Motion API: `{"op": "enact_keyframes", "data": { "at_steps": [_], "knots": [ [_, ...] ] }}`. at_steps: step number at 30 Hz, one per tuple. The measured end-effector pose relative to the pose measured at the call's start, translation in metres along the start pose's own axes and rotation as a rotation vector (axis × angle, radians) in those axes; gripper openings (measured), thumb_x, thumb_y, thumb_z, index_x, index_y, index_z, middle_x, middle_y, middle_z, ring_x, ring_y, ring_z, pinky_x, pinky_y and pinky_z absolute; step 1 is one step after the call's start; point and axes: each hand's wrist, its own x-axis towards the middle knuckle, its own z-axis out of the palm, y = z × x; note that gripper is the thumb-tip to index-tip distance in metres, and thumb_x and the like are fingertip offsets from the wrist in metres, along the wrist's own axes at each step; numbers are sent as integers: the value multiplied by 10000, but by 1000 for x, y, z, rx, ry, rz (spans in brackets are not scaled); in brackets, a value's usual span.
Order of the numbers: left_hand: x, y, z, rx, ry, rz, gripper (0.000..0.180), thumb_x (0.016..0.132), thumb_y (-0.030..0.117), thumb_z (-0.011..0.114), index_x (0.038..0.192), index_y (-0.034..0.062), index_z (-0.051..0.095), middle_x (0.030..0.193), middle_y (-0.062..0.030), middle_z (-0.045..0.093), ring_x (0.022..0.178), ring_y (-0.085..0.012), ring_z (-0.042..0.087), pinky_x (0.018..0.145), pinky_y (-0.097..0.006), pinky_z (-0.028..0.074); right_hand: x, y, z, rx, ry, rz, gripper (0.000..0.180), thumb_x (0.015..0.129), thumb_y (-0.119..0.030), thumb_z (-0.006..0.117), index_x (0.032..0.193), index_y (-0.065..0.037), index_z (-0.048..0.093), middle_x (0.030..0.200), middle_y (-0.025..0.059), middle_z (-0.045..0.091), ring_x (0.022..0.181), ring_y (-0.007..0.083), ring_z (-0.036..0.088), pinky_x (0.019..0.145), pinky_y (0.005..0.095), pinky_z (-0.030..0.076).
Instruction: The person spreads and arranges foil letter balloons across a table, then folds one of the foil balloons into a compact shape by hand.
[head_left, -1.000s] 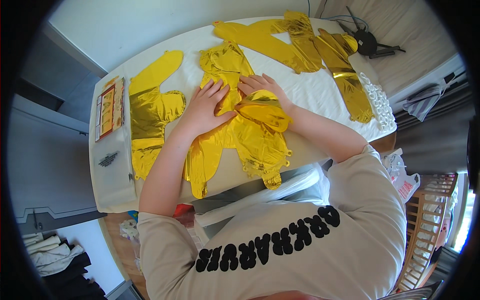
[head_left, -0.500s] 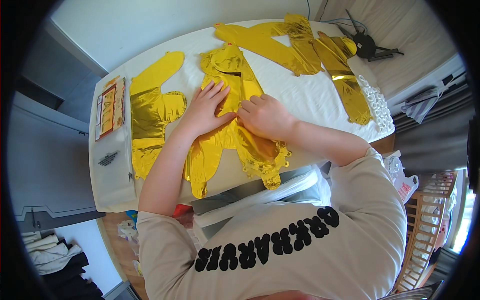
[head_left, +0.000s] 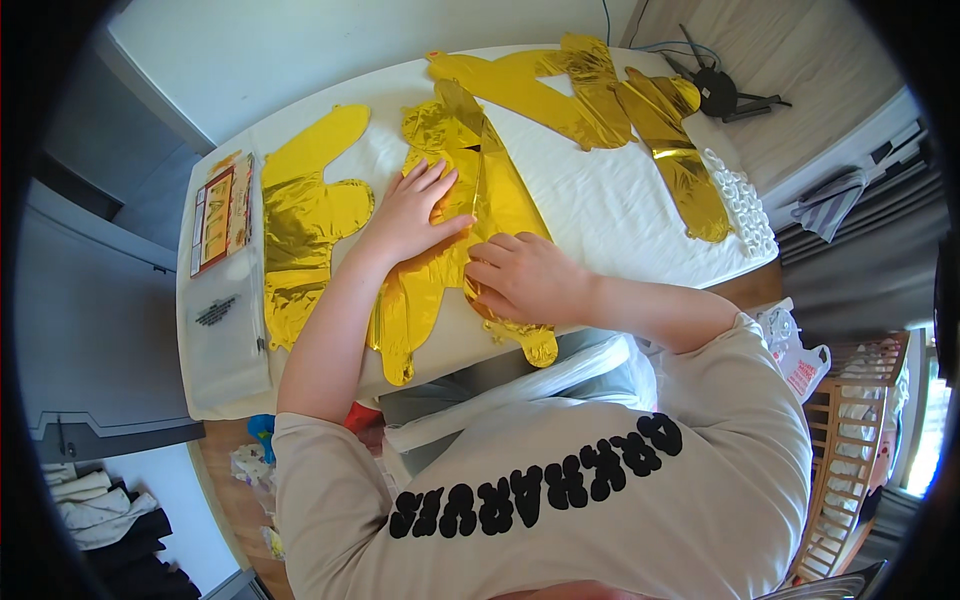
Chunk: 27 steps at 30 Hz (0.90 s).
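A flat gold foil balloon (head_left: 445, 150) lies in the middle of a white-covered table (head_left: 620, 210), one half folded over along a crease. My left hand (head_left: 415, 210) presses flat on the foil with fingers spread. My right hand (head_left: 525, 278) rests on the folded part nearer the front edge, fingers curled against the foil. Neither hand lifts anything. The balloon's lower end (head_left: 400, 340) hangs over the table's front edge.
Another gold foil balloon (head_left: 300, 220) lies at the left, and several more (head_left: 610, 110) at the back right. A printed card (head_left: 220, 210) and a clear plastic bag (head_left: 222, 330) sit at the table's left end. A black tripod (head_left: 720, 90) lies on a bed beyond. A wooden crib (head_left: 850, 440) stands at the right.
My right hand has slid toward the front edge, flattening the folded foil. The puffed-up fold under it now lies flat. My left hand has stayed in place.
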Motion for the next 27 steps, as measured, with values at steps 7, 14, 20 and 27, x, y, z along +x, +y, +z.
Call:
{"op": "enact_keyframes", "data": {
  "at_steps": [7,14,20,27],
  "knots": [
    [1,2,0,66,-20,5,959,860,698,688,1556,74,474,1653,-167,394,1557,-370,297,1282,-505,193,-13,26,-10,374,91,85,282,905,-139,690,1168,-40,671,1204,144,670,1155,354,620,982,444,505],
    [0,0,0,54,-17,7,942,856,655,712,1561,81,465,1657,-164,388,1557,-373,298,1282,-511,196,-60,37,-29,329,211,469,330,850,-74,703,1177,-36,687,1195,161,679,1175,371,606,1037,439,484],
    [0,3,-2,56,-50,-17,890,872,563,746,1568,90,458,1673,-159,361,1567,-364,279,1285,-507,188,-64,31,-11,263,258,510,342,835,-92,723,1175,-63,704,1209,133,678,1210,336,593,1078,437,453],
    [1,4,-3,49,-58,-17,888,875,562,745,1567,86,458,1675,-157,358,1569,-357,276,1287,-505,182,-73,36,-9,238,240,477,334,855,-99,708,1187,-65,733,1261,129,660,1222,333,588,1082,435,448]
  ]
}}
